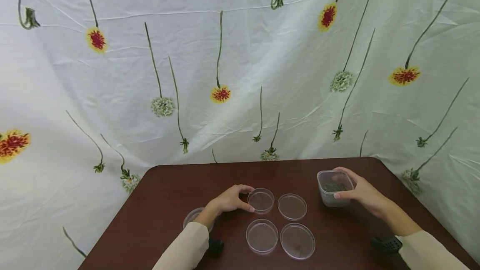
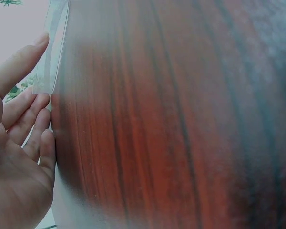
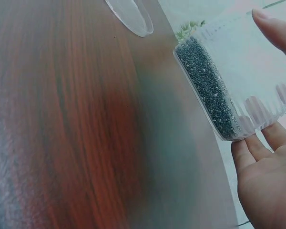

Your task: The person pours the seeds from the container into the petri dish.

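Two dishes in a back row and two in a front row make up a group of clear round petri dishes on the table. My left hand is at the back-left petri dish, its thumb and fingers holding the left side of the rim. In the left wrist view, the thumb and fingertips meet the clear dish. On the right, my right hand grips a clear squarish plastic tub from its right side. A layer of small dark seeds lies along the tub's bottom, which appears slightly above the table.
Other petri dishes are the back-right dish, front-left dish and front-right dish. Another clear round piece lies partly behind the left forearm. The dark brown table meets a flower-printed white cloth behind.
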`<state>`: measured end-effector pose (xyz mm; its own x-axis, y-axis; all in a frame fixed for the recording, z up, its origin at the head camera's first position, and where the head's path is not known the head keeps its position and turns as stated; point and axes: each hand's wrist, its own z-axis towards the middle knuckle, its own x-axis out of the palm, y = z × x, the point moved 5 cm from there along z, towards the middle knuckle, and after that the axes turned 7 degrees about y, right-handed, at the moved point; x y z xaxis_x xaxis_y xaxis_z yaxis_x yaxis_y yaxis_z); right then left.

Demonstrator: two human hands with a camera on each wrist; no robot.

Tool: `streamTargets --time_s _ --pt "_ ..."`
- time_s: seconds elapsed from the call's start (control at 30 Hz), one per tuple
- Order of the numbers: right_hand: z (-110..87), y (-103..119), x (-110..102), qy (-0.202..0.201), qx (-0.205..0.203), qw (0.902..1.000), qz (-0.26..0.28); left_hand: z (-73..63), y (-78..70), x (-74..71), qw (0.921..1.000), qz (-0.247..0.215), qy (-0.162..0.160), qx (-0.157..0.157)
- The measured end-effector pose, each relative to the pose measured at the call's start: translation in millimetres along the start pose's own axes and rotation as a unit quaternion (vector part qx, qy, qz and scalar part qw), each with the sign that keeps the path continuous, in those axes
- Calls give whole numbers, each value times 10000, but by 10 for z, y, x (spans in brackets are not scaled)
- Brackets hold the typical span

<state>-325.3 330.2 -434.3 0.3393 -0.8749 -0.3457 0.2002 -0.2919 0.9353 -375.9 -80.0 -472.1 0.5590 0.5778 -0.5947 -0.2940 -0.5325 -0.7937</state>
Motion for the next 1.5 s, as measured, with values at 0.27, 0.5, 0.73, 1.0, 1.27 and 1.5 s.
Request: streamTargets --time_s 0.27,0.5,0.73,1.0,1.27,1.5 --pt "97 91 31 60 -131 9998 -144 17 13 -15 9999 88 13 70" --pt "182 154 81 47 -95 9999 -89 11 25 -17 10000 -22 -13 80" --pt "299 260 155 -27 15 9999 -151 21 52 -12 10000 -45 -23 57" --pt "451 371 268 124 28 9997 -217 21 49 -5 10000 -28 -15 46" --pt "583 492 371 144 62 9993 -328 26 64 -2 9999 -29 -9 101" --pt "705 566 491 176 -29 9992 -366 36 62 -2 9999 -14 -14 130"
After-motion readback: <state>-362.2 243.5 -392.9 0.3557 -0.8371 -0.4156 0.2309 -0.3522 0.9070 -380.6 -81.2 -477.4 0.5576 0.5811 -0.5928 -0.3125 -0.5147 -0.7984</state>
